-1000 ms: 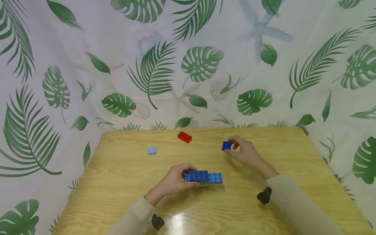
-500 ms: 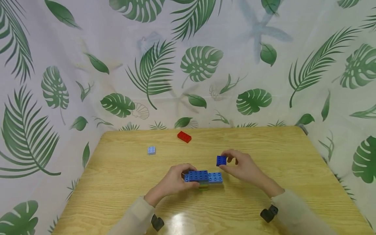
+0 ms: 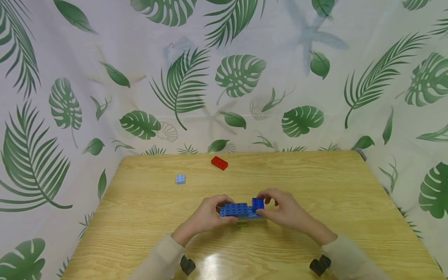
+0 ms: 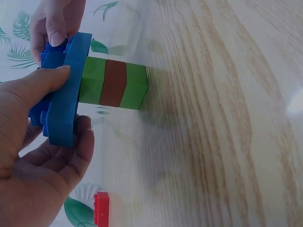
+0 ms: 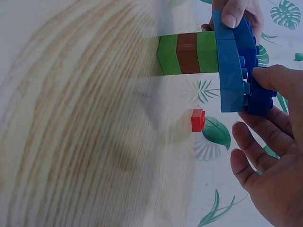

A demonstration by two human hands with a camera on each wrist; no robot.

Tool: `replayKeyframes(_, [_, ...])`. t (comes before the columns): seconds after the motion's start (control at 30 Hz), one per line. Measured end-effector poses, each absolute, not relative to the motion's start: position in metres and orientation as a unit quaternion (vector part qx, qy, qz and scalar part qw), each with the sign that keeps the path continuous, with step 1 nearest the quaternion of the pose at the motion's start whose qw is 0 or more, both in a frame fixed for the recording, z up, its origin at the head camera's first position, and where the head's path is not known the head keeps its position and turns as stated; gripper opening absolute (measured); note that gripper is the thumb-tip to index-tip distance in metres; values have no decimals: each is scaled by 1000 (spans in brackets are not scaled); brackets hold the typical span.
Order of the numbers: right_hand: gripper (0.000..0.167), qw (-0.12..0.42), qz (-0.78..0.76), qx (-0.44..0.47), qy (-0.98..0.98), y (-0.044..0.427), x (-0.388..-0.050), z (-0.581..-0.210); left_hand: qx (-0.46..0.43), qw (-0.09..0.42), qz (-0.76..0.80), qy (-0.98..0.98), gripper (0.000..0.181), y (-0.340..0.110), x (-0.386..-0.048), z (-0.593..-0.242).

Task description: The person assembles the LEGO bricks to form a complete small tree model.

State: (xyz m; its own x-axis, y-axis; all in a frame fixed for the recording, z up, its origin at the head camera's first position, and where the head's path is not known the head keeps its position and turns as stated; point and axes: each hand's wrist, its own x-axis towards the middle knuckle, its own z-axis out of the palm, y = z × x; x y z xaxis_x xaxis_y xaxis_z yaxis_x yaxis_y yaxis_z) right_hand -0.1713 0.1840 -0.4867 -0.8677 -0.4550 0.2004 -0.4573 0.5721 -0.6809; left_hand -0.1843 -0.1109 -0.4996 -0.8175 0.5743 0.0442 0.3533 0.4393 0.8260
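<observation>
A toy brick structure stands on the table, its column of green and brown bricks (image 4: 112, 84) topped by medium-blue bricks (image 5: 231, 71). A longer dark blue brick (image 3: 236, 209) sits across their middle. My left hand (image 3: 208, 215) grips the structure's left part, thumb in front and fingers behind. My right hand (image 3: 288, 210) pinches a small dark blue brick (image 3: 258, 203) between thumb and fingers. That brick is at the right end of the medium-blue layer, over its studs. In the right wrist view some studs still show between the two, so the brick is not flush.
A red brick (image 3: 219, 163) lies near the table's back edge. Left of it and nearer is a small pale blue brick (image 3: 180, 179). A leaf-patterned cloth (image 3: 241, 97) hangs behind the wooden table (image 3: 140, 217).
My right hand has brought the small dark blue brick toward me and left, from beyond the structure onto its right end. The left hand and the structure have stayed in place.
</observation>
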Motion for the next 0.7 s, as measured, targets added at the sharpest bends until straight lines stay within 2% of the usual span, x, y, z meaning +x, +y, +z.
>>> replayKeyframes(0.7, [32,10,382,291,-877,176,-164,-491,273,124,461,836,35,-111,-183,-500])
